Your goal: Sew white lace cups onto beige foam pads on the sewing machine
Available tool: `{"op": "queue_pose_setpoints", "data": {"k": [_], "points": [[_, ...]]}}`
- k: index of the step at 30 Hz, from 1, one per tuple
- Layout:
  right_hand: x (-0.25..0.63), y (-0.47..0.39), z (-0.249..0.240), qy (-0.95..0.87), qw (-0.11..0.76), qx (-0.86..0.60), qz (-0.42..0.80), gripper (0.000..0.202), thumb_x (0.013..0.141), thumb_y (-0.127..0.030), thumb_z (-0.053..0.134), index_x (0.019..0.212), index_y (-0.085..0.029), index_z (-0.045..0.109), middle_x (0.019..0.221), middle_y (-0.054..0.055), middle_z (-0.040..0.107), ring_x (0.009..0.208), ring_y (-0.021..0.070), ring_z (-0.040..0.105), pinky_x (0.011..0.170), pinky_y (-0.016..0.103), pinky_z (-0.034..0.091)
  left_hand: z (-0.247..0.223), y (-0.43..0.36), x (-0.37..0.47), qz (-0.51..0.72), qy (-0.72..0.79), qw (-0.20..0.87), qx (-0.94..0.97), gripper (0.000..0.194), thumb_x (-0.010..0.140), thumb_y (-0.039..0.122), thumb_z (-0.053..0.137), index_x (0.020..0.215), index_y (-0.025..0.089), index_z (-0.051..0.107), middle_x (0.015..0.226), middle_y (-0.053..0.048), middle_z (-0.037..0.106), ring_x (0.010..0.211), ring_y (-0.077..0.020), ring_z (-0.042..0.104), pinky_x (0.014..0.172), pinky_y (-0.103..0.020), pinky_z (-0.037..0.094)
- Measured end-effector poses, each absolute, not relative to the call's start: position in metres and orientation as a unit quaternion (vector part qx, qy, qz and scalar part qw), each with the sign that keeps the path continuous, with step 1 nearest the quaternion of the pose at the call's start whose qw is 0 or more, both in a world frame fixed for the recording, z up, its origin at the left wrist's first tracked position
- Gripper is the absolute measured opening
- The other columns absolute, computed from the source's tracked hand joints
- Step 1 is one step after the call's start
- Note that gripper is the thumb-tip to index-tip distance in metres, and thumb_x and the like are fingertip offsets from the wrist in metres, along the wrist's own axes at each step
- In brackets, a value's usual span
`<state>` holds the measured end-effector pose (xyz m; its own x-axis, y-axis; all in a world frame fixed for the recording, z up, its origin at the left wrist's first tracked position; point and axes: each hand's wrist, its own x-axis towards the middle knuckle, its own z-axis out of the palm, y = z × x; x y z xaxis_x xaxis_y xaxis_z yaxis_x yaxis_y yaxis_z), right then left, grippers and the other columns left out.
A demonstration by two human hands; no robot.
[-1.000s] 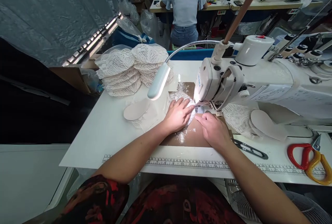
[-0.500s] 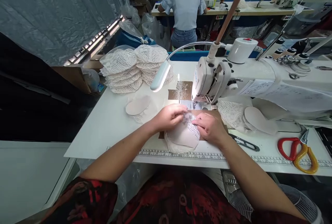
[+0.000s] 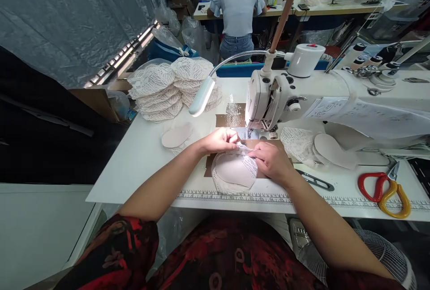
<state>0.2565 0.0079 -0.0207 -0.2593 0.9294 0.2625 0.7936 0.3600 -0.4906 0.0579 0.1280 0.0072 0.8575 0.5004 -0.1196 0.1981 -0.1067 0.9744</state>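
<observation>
Lace pad (image 3: 233, 170) has come nearer, hands (image 3: 221, 141) (image 3: 269, 160) partly hiding its top edge.

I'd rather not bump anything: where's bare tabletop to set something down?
Widest: left on the white table, between its left edge, the loose oval pad and left forearm. A narrower patch lies between the lace stacks and sewing machine. Crowded: around the left hand, right hand, their lace piece and, farther right, the scissors.

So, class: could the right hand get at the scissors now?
Probably yes: the scissors lie uncovered within apparent reach, but the right hand would likely need to release the lace piece.
</observation>
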Motion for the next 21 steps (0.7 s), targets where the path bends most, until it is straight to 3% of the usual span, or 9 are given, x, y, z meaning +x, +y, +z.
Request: {"op": "queue_pose_setpoints", "data": {"k": [4,9,12,15,18,21], "points": [[0.257,0.008,-0.022,-0.783,0.267,-0.548,0.128,0.029,0.081,-0.008,0.052,0.089,-0.018,0.077,0.079,0.005,0.063,0.078,0.0162,0.055,0.068,0.027,0.042,0.009,0.138,0.043,0.206,0.296,0.572,0.737,0.034,0.071,0.027,0.064,0.061,0.019,0.032,0.065,0.003,0.046,0.058,-0.0086,0.045,0.054,-0.022,0.037],[0.257,0.008,-0.024,-0.782,0.259,-0.552,0.128,0.03,0.08,-0.007,0.05,0.089,-0.019,0.076,0.08,0.005,0.064,0.079,0.0164,0.056,0.069,0.027,0.042,0.024,0.117,0.032,0.315,0.39,0.283,0.817,0.005,0.084,0.021,0.051,0.082,0.017,0.055,0.081,-0.003,0.06,0.07,-0.0137,0.056,0.062,-0.025,0.047],[0.256,0.008,-0.023,-0.784,0.255,-0.552,0.121,0.027,0.079,-0.008,0.049,0.086,-0.018,0.074,0.082,0.005,0.066,0.08,0.017,0.057,0.072,0.028,0.043,0.02,0.094,0.04,0.242,0.298,0.232,0.894,0.016,0.089,0.021,0.049,0.098,0.017,0.062,0.099,-0.008,0.068,0.092,-0.019,0.063,0.081,-0.032,0.054],[0.257,0.007,-0.022,-0.779,0.249,-0.565,0.112,0.024,0.078,-0.007,0.049,0.081,-0.017,0.071,0.082,0.005,0.066,0.081,0.0171,0.058,0.072,0.028,0.043,0.003,0.078,0.052,0.149,0.237,0.158,0.947,0.024,0.091,0.021,0.049,0.108,0.013,0.064,0.119,-0.014,0.066,0.111,-0.0262,0.061,0.096,-0.043,0.052],[0.257,0.007,-0.021,-0.771,0.243,-0.58,0.102,0.023,0.078,-0.008,0.048,0.078,-0.018,0.069,0.083,0.004,0.067,0.08,0.0171,0.058,0.071,0.028,0.043,-0.01,0.071,0.057,0.13,0.218,0.102,0.962,0.031,0.093,0.022,0.047,0.115,0.008,0.063,0.13,-0.018,0.06,0.122,-0.0305,0.055,0.104,-0.048,0.047],[0.256,0.007,-0.02,-0.767,0.241,-0.589,0.083,0.027,0.079,-0.009,0.047,0.089,-0.017,0.07,0.088,0.006,0.069,0.082,0.0181,0.058,0.073,0.028,0.043,-0.01,0.072,0.055,0.122,0.21,0.099,0.965,0.033,0.094,0.026,0.047,0.118,0.009,0.063,0.131,-0.017,0.059,0.122,-0.0298,0.054,0.102,-0.047,0.049]]}}
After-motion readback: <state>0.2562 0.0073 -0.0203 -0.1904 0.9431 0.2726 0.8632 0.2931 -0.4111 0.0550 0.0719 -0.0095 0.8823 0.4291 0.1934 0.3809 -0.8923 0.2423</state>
